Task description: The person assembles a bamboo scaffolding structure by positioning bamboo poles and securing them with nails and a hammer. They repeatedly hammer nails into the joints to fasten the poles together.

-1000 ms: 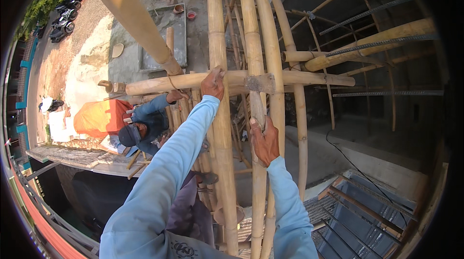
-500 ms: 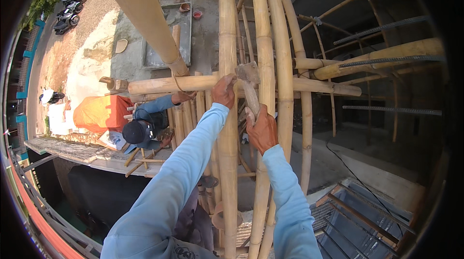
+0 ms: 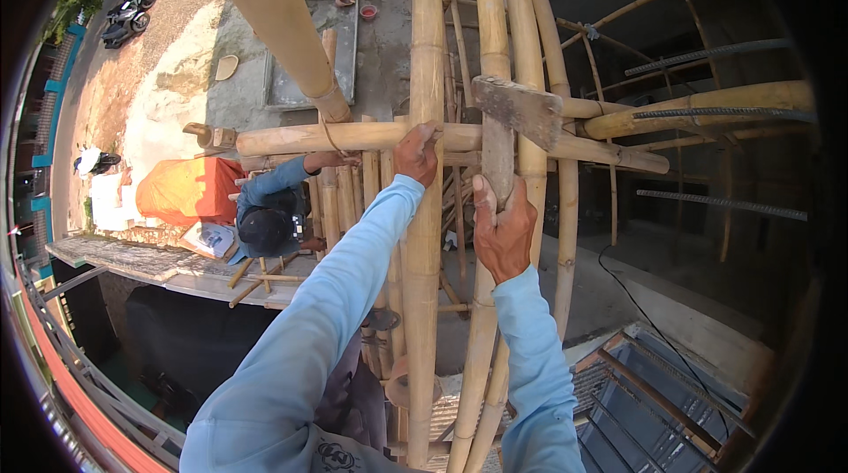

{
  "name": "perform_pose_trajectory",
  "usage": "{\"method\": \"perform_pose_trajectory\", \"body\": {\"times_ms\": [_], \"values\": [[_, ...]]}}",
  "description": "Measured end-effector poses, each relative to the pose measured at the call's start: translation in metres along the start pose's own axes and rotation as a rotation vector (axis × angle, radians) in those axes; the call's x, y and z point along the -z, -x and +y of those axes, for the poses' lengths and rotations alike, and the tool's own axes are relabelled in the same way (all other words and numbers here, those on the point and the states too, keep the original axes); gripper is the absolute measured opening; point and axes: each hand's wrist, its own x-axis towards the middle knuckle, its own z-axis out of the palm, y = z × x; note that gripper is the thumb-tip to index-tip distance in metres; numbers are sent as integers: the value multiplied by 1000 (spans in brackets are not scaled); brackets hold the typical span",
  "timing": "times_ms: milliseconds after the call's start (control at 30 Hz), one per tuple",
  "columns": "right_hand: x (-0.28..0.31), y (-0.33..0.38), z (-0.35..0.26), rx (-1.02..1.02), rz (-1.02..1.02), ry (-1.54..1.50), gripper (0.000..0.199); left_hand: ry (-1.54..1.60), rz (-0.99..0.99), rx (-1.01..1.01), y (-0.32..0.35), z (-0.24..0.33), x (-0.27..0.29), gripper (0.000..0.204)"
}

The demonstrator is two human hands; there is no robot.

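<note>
My right hand (image 3: 506,230) is closed round the wooden handle of a hatchet (image 3: 521,111). Its broad, worn metal head is raised over the bamboo poles, right of my left hand. My left hand (image 3: 418,155) is closed, fingers bent together, against an upright-running bamboo pole (image 3: 424,252) where it crosses a horizontal bamboo pole (image 3: 309,138). Anything pinched in those fingers is hidden or too small to name. Another long bamboo pole (image 3: 484,332) runs beneath my right hand.
A thick bamboo post (image 3: 274,14) slants in from upper left. Below on the left, a co-worker in a dark cap (image 3: 267,233) reaches up to the crosspiece. An orange tarp (image 3: 187,193) and a mortar tray (image 3: 353,58) lie lower down. Steel bars (image 3: 720,199) project at right.
The hatchet has swung up and right, away from my left hand, and its head looks larger. My left hand stays at the pole crossing. The co-worker's head has tilted lower.
</note>
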Motion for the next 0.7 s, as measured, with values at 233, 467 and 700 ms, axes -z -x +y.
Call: {"method": "perform_pose_trajectory", "body": {"times_ms": [233,467,700], "values": [[-2,-6,-1,-1,-252,434,36,-172,-65,49,9,0,3,33],[-12,-3,18,38,-111,196,37,-51,11,8,5,-1,-2,32],[-7,3,24,132,101,4,33,-93,-50,71,8,-1,0,26]]}}
